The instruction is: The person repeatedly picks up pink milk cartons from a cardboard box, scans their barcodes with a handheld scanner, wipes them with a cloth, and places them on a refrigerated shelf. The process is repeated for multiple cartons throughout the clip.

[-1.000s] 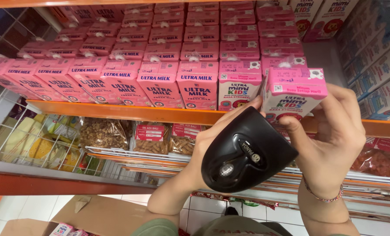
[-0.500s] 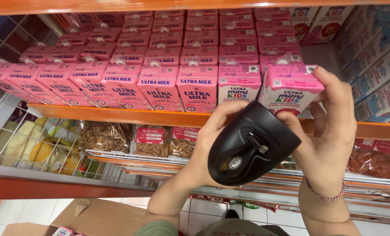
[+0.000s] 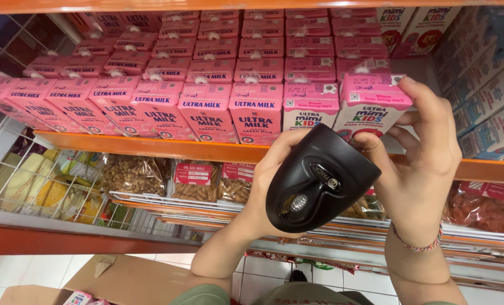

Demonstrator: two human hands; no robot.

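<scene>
the right hand [image 3: 427, 169] gripped the small pink cardboard milk carton [image 3: 370, 110] at the orange metal shelf [image 3: 150, 146] edge — lower and closer in than a second earlier. the left hand [image 3: 269, 186] was wrapped around the black plastic handheld scanner [image 3: 317, 181], touching the carton's underside — likely reading it.

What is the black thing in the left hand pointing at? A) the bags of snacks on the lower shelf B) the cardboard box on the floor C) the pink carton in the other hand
C: the black handheld scanner in the left hand faces up at the pink carton that the right hand grips just above it, at the front of the orange shelf.
</scene>
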